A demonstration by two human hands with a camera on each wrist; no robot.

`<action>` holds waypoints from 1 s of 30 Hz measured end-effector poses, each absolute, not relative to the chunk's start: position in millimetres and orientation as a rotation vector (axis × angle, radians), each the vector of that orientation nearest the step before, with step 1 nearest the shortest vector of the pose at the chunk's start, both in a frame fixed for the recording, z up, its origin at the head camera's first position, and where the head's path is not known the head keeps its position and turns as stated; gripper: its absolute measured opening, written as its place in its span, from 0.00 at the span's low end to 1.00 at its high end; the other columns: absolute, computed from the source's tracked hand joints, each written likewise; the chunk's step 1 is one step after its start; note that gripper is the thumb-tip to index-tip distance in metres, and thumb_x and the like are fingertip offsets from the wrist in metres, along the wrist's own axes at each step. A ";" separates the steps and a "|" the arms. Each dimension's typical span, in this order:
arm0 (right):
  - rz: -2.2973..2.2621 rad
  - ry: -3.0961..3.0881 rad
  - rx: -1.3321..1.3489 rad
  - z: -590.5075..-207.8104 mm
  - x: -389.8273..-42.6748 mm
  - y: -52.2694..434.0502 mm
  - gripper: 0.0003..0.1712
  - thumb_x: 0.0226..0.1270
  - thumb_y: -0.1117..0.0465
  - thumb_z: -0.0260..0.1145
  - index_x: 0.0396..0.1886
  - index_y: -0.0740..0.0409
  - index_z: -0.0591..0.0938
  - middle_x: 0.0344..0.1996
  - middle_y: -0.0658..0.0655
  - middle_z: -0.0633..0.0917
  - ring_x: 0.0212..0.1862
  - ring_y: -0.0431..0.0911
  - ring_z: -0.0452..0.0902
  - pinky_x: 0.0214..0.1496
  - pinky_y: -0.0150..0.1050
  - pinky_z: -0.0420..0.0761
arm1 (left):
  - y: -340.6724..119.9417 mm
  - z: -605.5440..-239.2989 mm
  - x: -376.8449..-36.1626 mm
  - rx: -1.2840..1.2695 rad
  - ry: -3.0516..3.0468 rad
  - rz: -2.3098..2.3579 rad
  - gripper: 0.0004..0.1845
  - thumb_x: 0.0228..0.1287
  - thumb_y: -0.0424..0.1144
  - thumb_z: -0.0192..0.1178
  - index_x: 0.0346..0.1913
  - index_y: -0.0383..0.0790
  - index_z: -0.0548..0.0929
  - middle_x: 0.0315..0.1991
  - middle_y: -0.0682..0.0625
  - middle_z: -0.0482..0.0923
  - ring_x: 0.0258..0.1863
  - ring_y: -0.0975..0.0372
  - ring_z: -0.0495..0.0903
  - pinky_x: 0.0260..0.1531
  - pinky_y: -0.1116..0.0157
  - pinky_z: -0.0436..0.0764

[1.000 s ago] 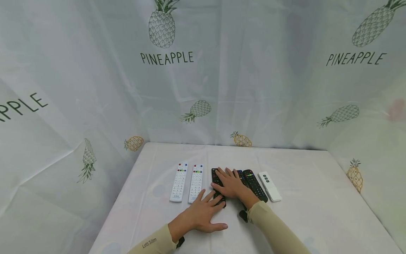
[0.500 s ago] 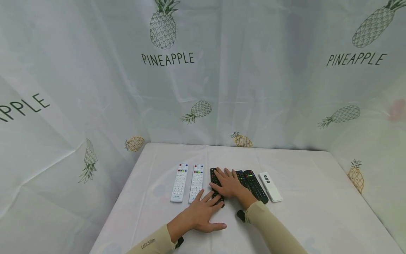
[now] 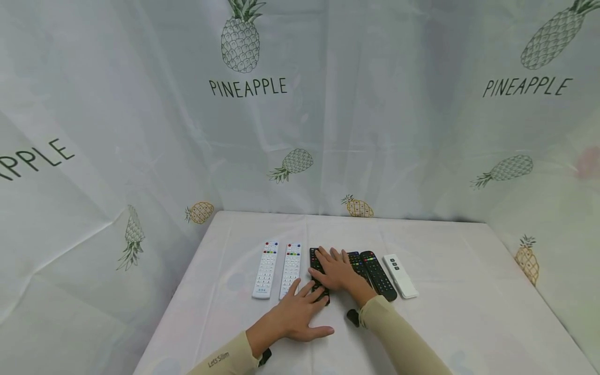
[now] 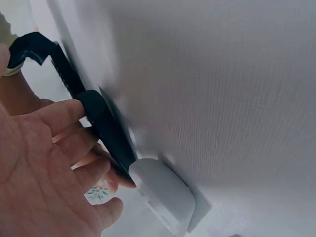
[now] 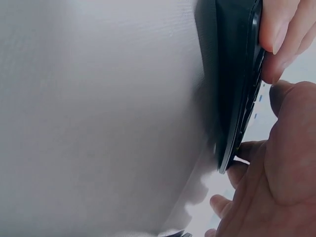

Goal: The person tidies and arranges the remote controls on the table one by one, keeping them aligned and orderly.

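Note:
A black remote control (image 3: 315,255) lies lengthwise on the white table, buttons up, under both hands. My left hand (image 3: 297,314) rests its spread fingertips on the near end of the remote, thumb out to the right. On the upper part lie the straight fingers of my right hand (image 3: 336,272), hiding much of its middle. The left wrist view shows the left fingers against the black remote (image 4: 111,131), with the end of a white remote (image 4: 165,192) beyond. From the right wrist, the black remote's side (image 5: 237,74) stands out, fingers of both hands along its top.
Left of the hands lie two white remotes, an outer one (image 3: 265,271) and an inner one (image 3: 291,263). To the right are two black remotes, one (image 3: 358,263) partly behind the right hand and another (image 3: 378,276), then a small white remote (image 3: 400,276).
Both hands and the black remote under them have slid slightly left, nearer the inner white remote. The other remotes keep their places, apart from a small shift of the whole view.

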State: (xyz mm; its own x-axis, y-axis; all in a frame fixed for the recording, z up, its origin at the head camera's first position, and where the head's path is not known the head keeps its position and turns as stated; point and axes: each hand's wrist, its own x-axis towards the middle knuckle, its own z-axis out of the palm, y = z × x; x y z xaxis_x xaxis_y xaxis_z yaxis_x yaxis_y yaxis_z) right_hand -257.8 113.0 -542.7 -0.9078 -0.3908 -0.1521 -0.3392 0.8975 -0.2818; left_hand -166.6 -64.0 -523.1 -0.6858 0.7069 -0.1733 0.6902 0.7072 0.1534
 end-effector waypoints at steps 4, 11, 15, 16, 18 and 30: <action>-0.369 2.864 -0.555 -543.0 -258.5 109.9 0.42 0.76 0.33 0.43 0.78 0.53 0.59 0.79 0.55 0.57 0.78 0.64 0.50 0.75 0.67 0.45 | -64.7 -525.2 -168.5 1.091 2.706 0.115 0.45 0.65 0.78 0.30 0.75 0.55 0.65 0.78 0.54 0.56 0.79 0.53 0.51 0.74 0.40 0.48; -0.371 2.863 -0.512 -545.0 -260.4 108.2 0.41 0.76 0.33 0.42 0.79 0.51 0.57 0.79 0.54 0.55 0.78 0.64 0.48 0.75 0.67 0.43 | -65.5 -527.6 -170.6 1.073 2.714 0.129 0.46 0.64 0.78 0.31 0.74 0.53 0.66 0.78 0.53 0.57 0.79 0.53 0.51 0.74 0.41 0.48; -0.371 2.879 -0.504 -546.5 -262.6 107.0 0.41 0.76 0.33 0.42 0.79 0.51 0.58 0.79 0.54 0.56 0.78 0.64 0.49 0.75 0.68 0.43 | -65.3 -525.6 -171.2 1.067 2.721 0.125 0.46 0.64 0.79 0.32 0.74 0.52 0.67 0.77 0.53 0.57 0.79 0.53 0.51 0.74 0.41 0.48; -0.368 2.882 -0.500 -546.9 -263.2 106.8 0.41 0.76 0.33 0.42 0.79 0.50 0.58 0.79 0.54 0.56 0.78 0.63 0.49 0.75 0.68 0.43 | -65.0 -524.7 -171.3 1.066 2.723 0.123 0.46 0.64 0.79 0.32 0.73 0.52 0.68 0.77 0.53 0.57 0.79 0.53 0.51 0.74 0.41 0.48; -0.366 2.889 -0.494 -547.7 -265.0 106.3 0.40 0.76 0.33 0.42 0.78 0.50 0.59 0.79 0.53 0.57 0.78 0.63 0.50 0.75 0.68 0.44 | -64.5 -523.2 -171.6 1.060 2.726 0.115 0.46 0.64 0.79 0.32 0.73 0.51 0.68 0.77 0.52 0.57 0.79 0.53 0.51 0.74 0.41 0.48; -0.392 2.885 -0.482 -550.1 -270.6 105.4 0.41 0.77 0.34 0.41 0.78 0.53 0.58 0.79 0.56 0.56 0.78 0.65 0.48 0.75 0.69 0.42 | -67.3 -522.5 -175.0 1.040 2.737 0.119 0.46 0.64 0.78 0.34 0.74 0.51 0.67 0.78 0.53 0.56 0.79 0.53 0.51 0.74 0.40 0.46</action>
